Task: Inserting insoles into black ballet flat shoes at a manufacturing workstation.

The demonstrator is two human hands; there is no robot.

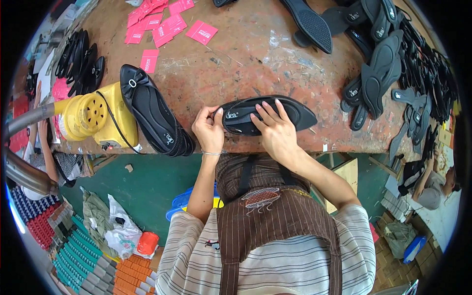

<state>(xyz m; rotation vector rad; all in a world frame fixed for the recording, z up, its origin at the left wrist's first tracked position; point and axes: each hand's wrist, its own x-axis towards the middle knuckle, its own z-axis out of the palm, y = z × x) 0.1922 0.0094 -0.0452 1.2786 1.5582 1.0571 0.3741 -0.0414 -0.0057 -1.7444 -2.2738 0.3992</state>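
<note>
A black flat shoe lies sideways on the worn work table in front of me, its pointed toe to the right and its heel to the left. My left hand pinches the heel rim between thumb and fingers. Inside the shoe, the fingers of my right hand are stretched out and lie flat on the dark insole. Part of the insole is hidden under that hand. To the left, several black flats with a bow and a buckle stand nested together at the table's front edge.
A yellow machine housing with a cable stands at left, near more black shoes. Pink cards lie at the back. Black insoles pile up at right, near an upturned shoe sole. Other people sit at both sides.
</note>
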